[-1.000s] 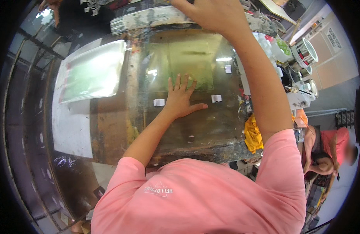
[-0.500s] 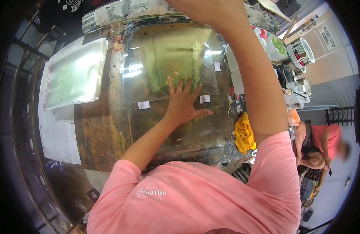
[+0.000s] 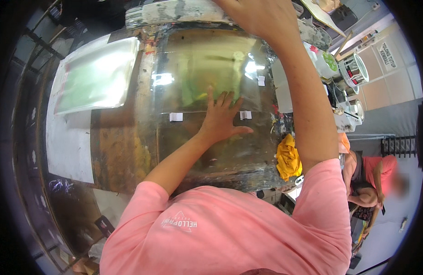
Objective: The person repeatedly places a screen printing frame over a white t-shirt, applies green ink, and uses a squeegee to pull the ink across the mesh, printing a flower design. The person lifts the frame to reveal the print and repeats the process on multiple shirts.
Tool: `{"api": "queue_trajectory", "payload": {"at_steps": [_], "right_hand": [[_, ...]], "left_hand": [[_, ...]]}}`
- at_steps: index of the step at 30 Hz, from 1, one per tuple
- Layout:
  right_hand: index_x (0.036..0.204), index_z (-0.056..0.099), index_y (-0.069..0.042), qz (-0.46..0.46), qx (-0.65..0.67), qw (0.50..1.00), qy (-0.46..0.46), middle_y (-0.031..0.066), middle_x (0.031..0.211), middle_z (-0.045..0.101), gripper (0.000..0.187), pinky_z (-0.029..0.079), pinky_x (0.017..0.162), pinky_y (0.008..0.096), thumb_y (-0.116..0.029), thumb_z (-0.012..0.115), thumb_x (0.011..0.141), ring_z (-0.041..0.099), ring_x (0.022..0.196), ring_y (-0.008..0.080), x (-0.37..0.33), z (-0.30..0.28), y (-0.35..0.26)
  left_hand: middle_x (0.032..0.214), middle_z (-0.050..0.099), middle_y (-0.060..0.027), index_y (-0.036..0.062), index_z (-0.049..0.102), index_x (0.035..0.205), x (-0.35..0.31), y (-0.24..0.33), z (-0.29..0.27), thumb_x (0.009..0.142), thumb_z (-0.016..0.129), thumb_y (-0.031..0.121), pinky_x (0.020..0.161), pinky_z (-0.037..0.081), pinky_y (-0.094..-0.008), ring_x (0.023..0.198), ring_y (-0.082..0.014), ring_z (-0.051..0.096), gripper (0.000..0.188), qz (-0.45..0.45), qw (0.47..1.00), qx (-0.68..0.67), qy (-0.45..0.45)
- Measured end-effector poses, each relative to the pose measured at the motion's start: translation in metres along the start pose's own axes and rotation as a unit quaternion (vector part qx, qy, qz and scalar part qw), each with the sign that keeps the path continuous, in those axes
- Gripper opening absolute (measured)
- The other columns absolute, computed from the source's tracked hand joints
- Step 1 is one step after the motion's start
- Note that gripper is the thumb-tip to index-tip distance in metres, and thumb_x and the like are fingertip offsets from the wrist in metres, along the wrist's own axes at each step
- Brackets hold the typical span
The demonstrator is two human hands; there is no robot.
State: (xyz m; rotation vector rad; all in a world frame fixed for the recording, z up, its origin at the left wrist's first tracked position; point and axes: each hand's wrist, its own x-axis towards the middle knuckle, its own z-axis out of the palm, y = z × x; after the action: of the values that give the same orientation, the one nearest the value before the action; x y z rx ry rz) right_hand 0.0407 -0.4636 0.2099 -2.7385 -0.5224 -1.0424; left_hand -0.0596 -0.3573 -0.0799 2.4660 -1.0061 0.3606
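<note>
A clear plastic sheet (image 3: 174, 98) lies on the dark, glossy work board. My left hand (image 3: 223, 117) rests palm down over the sheet's near edge, with its fingers spread and its thumb out to the right. Small white tabs (image 3: 176, 117) sit along that edge, one (image 3: 245, 115) just beyond my fingers and another (image 3: 261, 80) by the right edge. Reaching far forward, my right hand (image 3: 257, 18) is over the board's far end, close to a paint-smeared pale bar (image 3: 174, 14). Its fingers run out of the picture, so any grip is hidden.
Left on white paper (image 3: 69, 151) lies a stack of clear sheets (image 3: 101, 75). A crumpled yellow cloth (image 3: 289, 158) lies at the board's right. Cans and tubs (image 3: 353, 68) stand beyond my right arm. Another person (image 3: 374, 176) sits at the far right.
The whole view has shifted slightly. My left hand stays spread on the sheet, and my right arm keeps reaching over the far end.
</note>
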Motion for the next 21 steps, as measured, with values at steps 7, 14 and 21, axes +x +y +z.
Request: {"api": "queue_trajectory", "payload": {"at_steps": [7,14,21], "right_hand": [[0.108,0.069,0.0,-0.019,-0.007,0.998,0.064,0.0228,0.081,0.072,0.047,0.048,0.083,0.0515,-0.045,0.066,0.095,0.07,0.082,0.0408,-0.021,0.01,-0.002],[0.118,0.07,-0.004,-0.026,-0.045,0.998,0.019,0.0134,0.081,0.071,0.05,0.046,0.08,0.0473,-0.049,0.065,0.098,0.069,0.084,0.0348,-0.098,0.031,-0.024],[0.111,0.073,-0.01,-0.068,0.1,0.972,-0.2,0.01,0.094,0.071,0.04,0.05,0.082,0.0493,-0.048,0.071,0.097,0.068,0.087,0.0344,-0.183,0.07,-0.004]], "left_hand": [[0.11,0.07,-0.0102,0.0032,0.052,0.152,0.003,-0.039,-0.093,0.078,0.096,0.033,0.092,0.055,-0.0366,0.1,-0.0214,0.067,0.091,-0.197,0.902,-0.306,0.234],[0.117,0.075,-0.0156,-0.0073,0.048,0.15,-0.002,-0.064,-0.216,0.08,0.096,0.027,0.089,0.058,-0.0314,0.102,-0.0193,0.073,0.092,-0.287,0.805,-0.495,0.155],[0.12,0.071,-0.0125,0.0023,0.063,0.144,-0.083,-0.073,-0.115,0.066,0.098,0.052,0.103,0.047,-0.0444,0.113,-0.0276,0.066,0.099,-0.343,0.907,-0.222,0.102]]}}
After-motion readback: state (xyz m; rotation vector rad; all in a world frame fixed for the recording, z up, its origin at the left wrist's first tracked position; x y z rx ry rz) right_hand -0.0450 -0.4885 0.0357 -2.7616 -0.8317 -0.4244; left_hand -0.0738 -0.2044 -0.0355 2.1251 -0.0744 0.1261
